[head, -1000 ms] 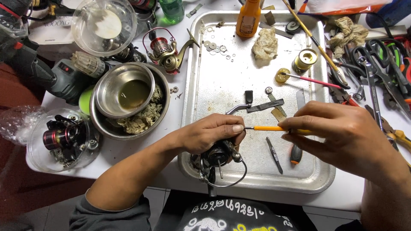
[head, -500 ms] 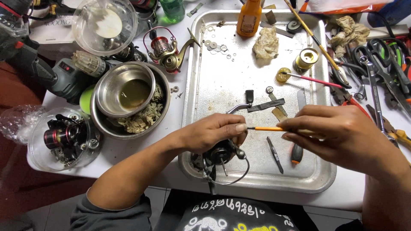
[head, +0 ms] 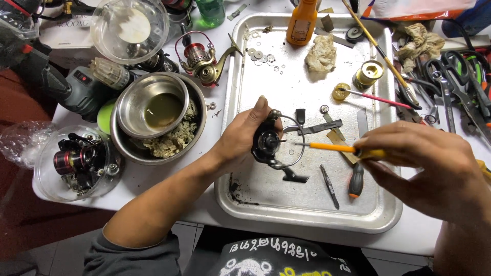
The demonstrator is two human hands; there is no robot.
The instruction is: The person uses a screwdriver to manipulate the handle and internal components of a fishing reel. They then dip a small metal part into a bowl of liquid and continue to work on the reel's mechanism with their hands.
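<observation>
1. At the worktop's left edge sits a clear plastic bowl (head: 76,162) holding a red-and-black reel; beside it a small steel bowl (head: 152,105) of murky liquid is nested in a larger one with greasy rags.
2. Near the far edge lies a red-and-gold reel (head: 202,57), just left of the metal tray (head: 307,214).
3. The left hand (head: 244,137) is closed around a black reel body (head: 268,143) over the tray's middle, bail wire looping round it.
4. The work looks partway through (washers, a gold spool and black parts lie scattered loose on the tray), so the reel seems stripped and not yet rebuilt.
5. The right hand (head: 419,166) pinches an orange-shafted screwdriver (head: 332,148), fingers closed on its handle, tip at the reel body's side.
6. Pliers and scissors crowd the right edge.
</observation>
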